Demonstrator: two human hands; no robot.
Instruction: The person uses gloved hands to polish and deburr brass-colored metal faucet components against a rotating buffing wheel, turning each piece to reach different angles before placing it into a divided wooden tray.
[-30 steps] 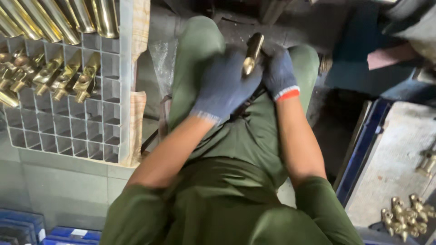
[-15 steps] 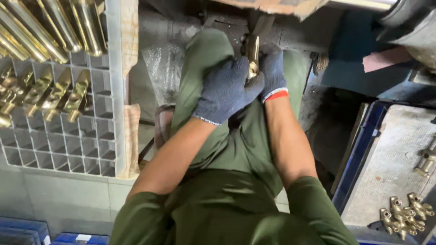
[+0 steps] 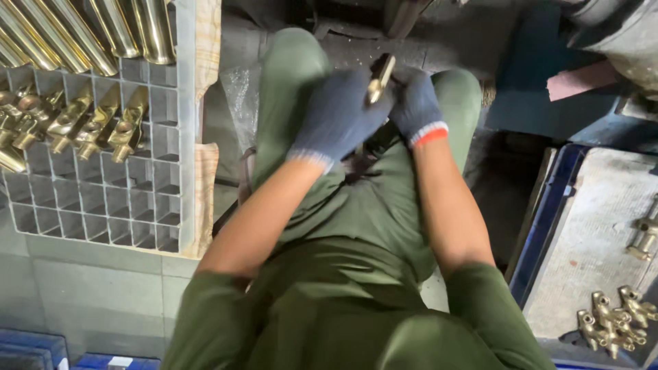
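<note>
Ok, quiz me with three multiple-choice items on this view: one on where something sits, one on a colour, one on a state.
1. Where do the loose brass fittings lie on the person's right?
A. on the grey slab in the blue tray
B. on the person's lap
C. in the white grid crate

2. What colour are the gloves?
A. yellow
B. dark blue-grey
C. white

3. How is the brass part between the knees held?
A. lying loose on the floor
B. in the left hand alone
C. gripped by both gloved hands

Answers:
1 A: the small brass fittings sit on the grey slab, at the lower right of the head view.
2 B: both the left hand and the right hand wear dark blue-grey knit gloves, the right with a red-edged cuff.
3 C: the brass part stands up out of the two closed hands.
</note>
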